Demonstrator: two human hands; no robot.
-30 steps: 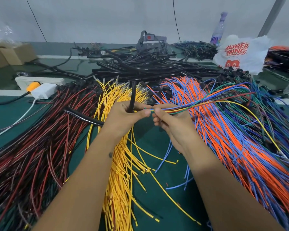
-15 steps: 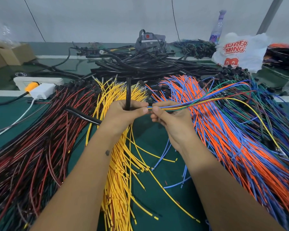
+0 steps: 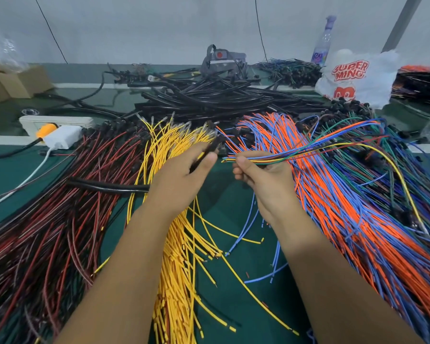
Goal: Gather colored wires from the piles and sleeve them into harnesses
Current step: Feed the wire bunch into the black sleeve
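My left hand [image 3: 181, 175] pinches a short black sleeve tube [image 3: 210, 148] between thumb and fingers; the tube tilts up to the right and looks blurred. My right hand [image 3: 261, 175] pinches a thin bundle of mixed colored wires [image 3: 296, 155] near its left ends, which point at the sleeve across a small gap. The bundle trails off to the right over the piles. A yellow wire pile [image 3: 179, 256] lies under my left arm, and an orange and blue pile [image 3: 345, 207] lies under my right.
Red and black wires [image 3: 60, 219] cover the left of the green table [image 3: 224, 199]. A heap of black sleeve tubes [image 3: 221, 100] lies at the back, and a long black tube [image 3: 109, 187] on the left. A white power strip [image 3: 55, 120], cardboard box [image 3: 8, 83], plastic bag [image 3: 358, 75] and bottle [image 3: 323, 40] stand behind.
The black sleeve has tipped from upright to slanting right in my left hand. My hands have drawn slightly apart, opening a gap between the sleeve and the wire ends.
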